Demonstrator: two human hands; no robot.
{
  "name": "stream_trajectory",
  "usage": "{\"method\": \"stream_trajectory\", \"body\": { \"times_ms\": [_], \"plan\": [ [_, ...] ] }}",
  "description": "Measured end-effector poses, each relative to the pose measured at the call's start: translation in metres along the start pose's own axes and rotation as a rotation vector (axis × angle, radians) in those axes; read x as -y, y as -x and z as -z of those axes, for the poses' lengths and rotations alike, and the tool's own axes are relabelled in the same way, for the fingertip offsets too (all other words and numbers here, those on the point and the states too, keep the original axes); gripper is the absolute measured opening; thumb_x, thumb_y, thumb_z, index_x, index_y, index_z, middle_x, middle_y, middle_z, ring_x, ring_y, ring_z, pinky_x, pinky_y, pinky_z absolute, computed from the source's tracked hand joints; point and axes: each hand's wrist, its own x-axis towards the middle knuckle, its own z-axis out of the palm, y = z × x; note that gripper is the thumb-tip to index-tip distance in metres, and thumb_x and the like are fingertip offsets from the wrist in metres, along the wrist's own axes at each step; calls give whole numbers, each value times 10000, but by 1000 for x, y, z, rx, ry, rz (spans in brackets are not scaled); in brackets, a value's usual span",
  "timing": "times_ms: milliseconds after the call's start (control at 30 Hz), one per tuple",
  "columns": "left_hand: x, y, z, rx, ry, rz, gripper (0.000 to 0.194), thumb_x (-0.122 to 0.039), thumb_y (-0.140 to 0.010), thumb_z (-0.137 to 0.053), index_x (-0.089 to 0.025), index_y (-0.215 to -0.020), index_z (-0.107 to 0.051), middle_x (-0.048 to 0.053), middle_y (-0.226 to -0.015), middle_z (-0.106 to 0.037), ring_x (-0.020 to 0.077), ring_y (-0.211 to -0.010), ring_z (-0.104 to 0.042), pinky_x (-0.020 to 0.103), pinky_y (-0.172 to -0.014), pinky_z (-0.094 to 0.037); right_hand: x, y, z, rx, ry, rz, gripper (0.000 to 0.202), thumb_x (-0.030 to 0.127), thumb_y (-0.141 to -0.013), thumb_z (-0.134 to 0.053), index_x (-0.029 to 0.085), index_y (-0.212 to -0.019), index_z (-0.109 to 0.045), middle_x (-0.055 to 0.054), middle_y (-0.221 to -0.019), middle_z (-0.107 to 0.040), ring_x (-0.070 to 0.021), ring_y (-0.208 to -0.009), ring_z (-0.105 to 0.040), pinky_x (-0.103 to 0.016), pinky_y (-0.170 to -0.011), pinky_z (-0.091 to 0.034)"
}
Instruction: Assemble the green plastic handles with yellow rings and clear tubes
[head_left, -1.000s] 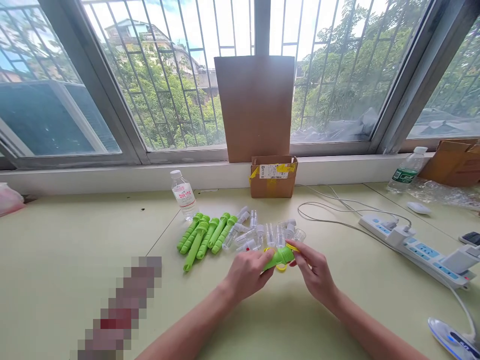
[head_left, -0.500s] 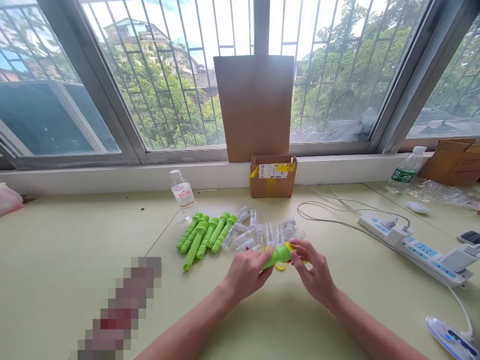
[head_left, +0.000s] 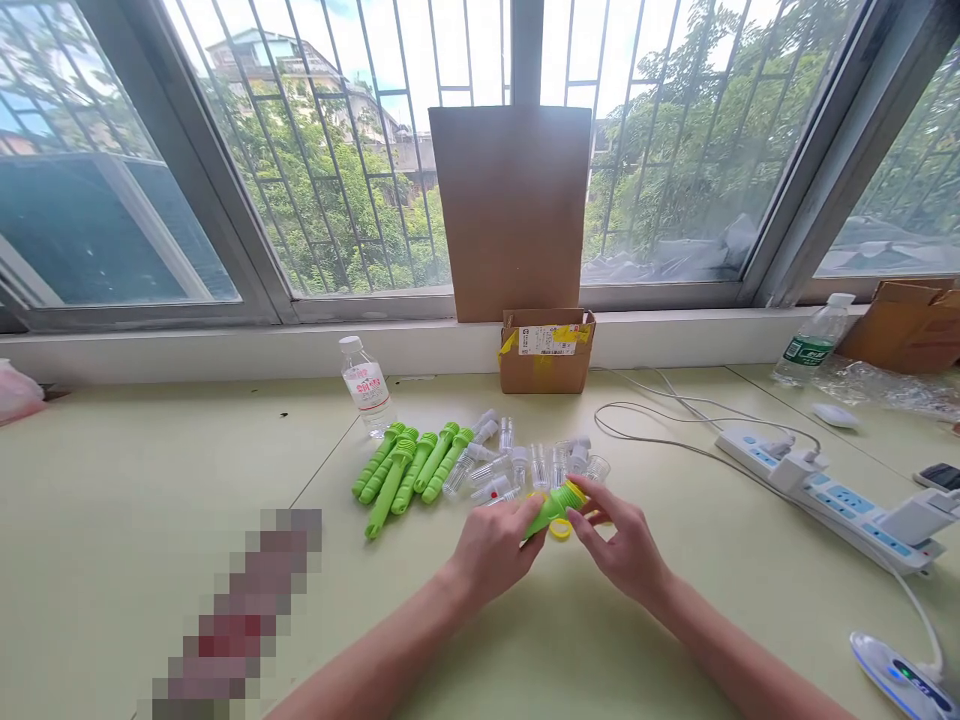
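Here's the bright green tube (head_left: 553, 508), lower centre of the frame, ridged, tilted, its threaded end pointing upper right, and there's the yellow cap ring (head_left: 576, 490) right at that end!

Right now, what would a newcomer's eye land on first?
Probably the bright green tubes bunched on the table, left of centre; one more green tube is in the left hand, with a yellow ring at its ridged end beside the right hand. Behind, a tall brown panel stands before the window.
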Motion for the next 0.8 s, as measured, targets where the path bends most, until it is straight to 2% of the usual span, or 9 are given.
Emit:
{"method": "stream_trajectory", "body": {
  "times_ms": [133,267,500,700,800],
  "plan": [
    [-1,0,1,-22,8,-26,245,-249,-872,-481,-210,-1101,-560,15,-756,-698,157,-594,-633,243,-524,-454,1,-1,1,9,5,0,350,286,-871,-561,208,-1212,-574,-35,-875,-714,-159,-665,-680,-294,-605,-621],
    [-2,1,1,-23,26,-45,260,-238,-869,-485,-201,-1118,-547,26,-788,-702,163,-613,-640,250,-534,-462,3,0,2,9,-5,39,343,291,-888,-550,230,-1224,-583,-49,-957,-702,-172,-714,-680,-332,-648,-628],
    [-2,-1,2,-25,42,-43,273,-219,-865,-495,-208,-1134,-538,19,-807,-710,163,-625,-651,252,-526,-455,4,1,0,-29,-19,93,338,244,-899,-537,236,-1234,-582,-101,-1169,-604,-216,-956,-645,-310,-652,-630],
    [0,-1,2,-40,42,-52,303,-219,-873,-484,-203,-1172,-529,20,-822,-714,159,-635,-653,253,-540,-464,2,3,-1,-114,-18,100,290,236,-866,-597,254,-1154,-572,-49,-1009,-674,-194,-862,-666,-324,-665,-621],
    [0,-1,1,-30,45,-58,316,-215,-872,-483,-207,-1186,-523,15,-826,-716,159,-642,-655,255,-544,-470,1,3,0,-106,-19,75,245,250,-867,-595,255,-1111,-569,-36,-952,-691,-183,-805,-673,-324,-652,-617]
  ]
}}
